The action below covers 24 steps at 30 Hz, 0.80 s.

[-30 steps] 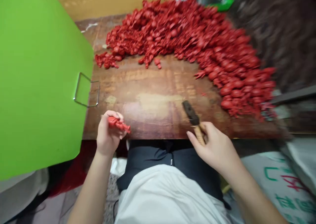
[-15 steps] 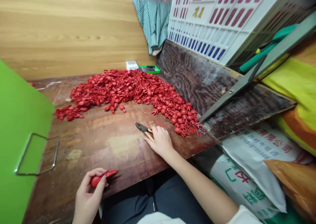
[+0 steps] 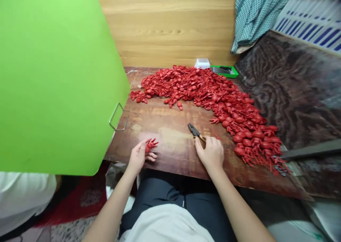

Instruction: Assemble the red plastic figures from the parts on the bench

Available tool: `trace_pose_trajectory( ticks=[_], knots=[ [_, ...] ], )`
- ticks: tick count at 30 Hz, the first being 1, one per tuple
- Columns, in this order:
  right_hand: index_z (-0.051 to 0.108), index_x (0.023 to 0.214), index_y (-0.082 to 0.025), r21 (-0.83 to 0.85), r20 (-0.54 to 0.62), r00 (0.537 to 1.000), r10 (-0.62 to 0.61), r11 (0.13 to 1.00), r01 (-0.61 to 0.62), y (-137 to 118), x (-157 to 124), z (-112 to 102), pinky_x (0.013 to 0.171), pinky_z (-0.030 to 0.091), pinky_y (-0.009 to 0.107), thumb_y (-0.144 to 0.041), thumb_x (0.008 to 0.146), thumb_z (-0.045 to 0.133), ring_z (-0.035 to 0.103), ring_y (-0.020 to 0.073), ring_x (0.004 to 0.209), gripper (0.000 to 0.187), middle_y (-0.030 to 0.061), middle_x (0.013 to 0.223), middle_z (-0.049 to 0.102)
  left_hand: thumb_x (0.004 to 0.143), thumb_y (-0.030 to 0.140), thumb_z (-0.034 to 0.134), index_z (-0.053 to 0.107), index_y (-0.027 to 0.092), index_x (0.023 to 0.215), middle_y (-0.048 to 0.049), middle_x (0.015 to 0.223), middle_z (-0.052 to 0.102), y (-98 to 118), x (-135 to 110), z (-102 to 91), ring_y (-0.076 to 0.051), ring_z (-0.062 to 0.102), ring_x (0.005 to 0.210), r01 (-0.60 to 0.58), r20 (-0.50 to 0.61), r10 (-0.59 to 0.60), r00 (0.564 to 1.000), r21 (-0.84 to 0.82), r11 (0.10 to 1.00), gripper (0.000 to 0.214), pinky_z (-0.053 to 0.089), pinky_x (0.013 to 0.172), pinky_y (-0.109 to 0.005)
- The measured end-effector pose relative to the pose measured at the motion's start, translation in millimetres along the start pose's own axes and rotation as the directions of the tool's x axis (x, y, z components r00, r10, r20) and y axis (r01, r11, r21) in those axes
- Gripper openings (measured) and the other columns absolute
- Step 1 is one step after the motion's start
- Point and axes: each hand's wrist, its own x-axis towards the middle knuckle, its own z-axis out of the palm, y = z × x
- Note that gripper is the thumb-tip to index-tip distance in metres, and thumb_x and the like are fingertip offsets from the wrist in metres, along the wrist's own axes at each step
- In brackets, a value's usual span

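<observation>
My left hand [image 3: 137,156] is closed on a small red plastic figure piece [image 3: 151,145], held at the near left of the wooden table [image 3: 170,137]. Thin red prongs stick out of the grip on the right; the rest of the piece is hidden by the fingers. Under my right hand [image 3: 212,153] lies a pair of pliers [image 3: 194,130], its dark jaws pointing away to the upper left. My fingers wrap its tan handles and hide most of them. A big curved heap of similar red plastic pieces [image 3: 191,87] spreads across the back and right of the table.
A green panel [image 3: 61,78] with a wire handle [image 3: 119,128] borders the left side. Behind the heap are a white box [image 3: 202,63] and a green tray [image 3: 233,72]. A checked cloth [image 3: 252,18] hangs at the back; a metal bar [image 3: 314,149] juts in from the right.
The view has swung left. My left hand has moved over the table and turned the red piece, so prongs now show instead of the rounded end. My right hand stays on the pliers.
</observation>
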Motion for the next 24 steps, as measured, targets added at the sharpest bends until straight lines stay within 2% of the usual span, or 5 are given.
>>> trace_pose_trajectory(
  ticks=[5, 9, 12, 17, 24],
  knots=[
    [0.072, 0.109, -0.014, -0.004, -0.043, 0.999, -0.008, 1.000, 0.008, 2, -3, 0, 0.087, 0.044, 0.041, -0.047, 0.103, 0.058, 0.062, 0.0336, 0.101, 0.036, 0.0167, 0.101, 0.074, 0.063, 0.096, 0.072, 0.067, 0.011, 0.104, -0.0161, 0.080, 0.082, -1, -8, 6.7, -0.018, 0.068, 0.046, 0.008, 0.013, -0.008, 1.000, -0.001, 1.000, 0.094, 0.058, 0.044, -0.030],
    [0.073, 0.109, -0.014, -0.002, -0.062, 0.998, -0.032, 0.999, 0.032, 2, -3, 0, 0.086, 0.044, 0.041, -0.047, 0.103, 0.057, 0.062, 0.0333, 0.099, 0.037, 0.0168, 0.099, 0.074, 0.065, 0.095, 0.070, 0.062, 0.015, 0.096, -0.0045, 0.065, 0.073, 2, -6, 11.7, -0.015, 0.063, 0.040, 0.000, -0.036, -0.001, 0.999, -0.005, 1.000, 0.086, 0.057, 0.041, -0.028],
    [0.074, 0.108, -0.014, -0.005, -0.075, 0.996, -0.039, 0.999, 0.038, 1, -3, 0, 0.085, 0.044, 0.040, -0.047, 0.103, 0.056, 0.062, 0.0331, 0.098, 0.038, 0.0173, 0.099, 0.074, 0.072, 0.091, 0.068, 0.060, 0.017, 0.095, 0.0032, 0.057, 0.065, 3, -2, 15.5, -0.011, 0.055, 0.035, 0.003, -0.069, -0.003, 0.998, 0.003, 1.000, 0.078, 0.053, 0.038, -0.026],
    [0.074, 0.107, -0.015, -0.016, -0.080, 0.995, -0.050, 0.999, 0.049, 5, -3, 3, 0.084, 0.044, 0.040, -0.048, 0.103, 0.055, 0.061, 0.0326, 0.097, 0.039, 0.0166, 0.097, 0.073, 0.084, 0.084, 0.065, 0.060, 0.018, 0.078, -0.0008, 0.051, 0.064, 2, 3, 19.8, -0.010, 0.053, 0.033, 0.053, -0.062, -0.051, 0.997, 0.032, 0.998, 0.067, 0.045, 0.034, -0.020],
    [0.074, 0.109, -0.013, -0.034, -0.065, 0.996, -0.053, 0.998, 0.051, 6, -3, 3, 0.085, 0.044, 0.040, -0.048, 0.104, 0.055, 0.062, 0.0328, 0.099, 0.040, 0.0179, 0.101, 0.074, 0.076, 0.072, 0.084, 0.068, 0.014, 0.082, -0.0039, 0.061, 0.070, 6, 2, 23.7, -0.012, 0.063, 0.042, 0.068, -0.006, -0.068, 0.998, 0.044, 0.997, 0.060, 0.051, 0.039, -0.021]
  ],
)
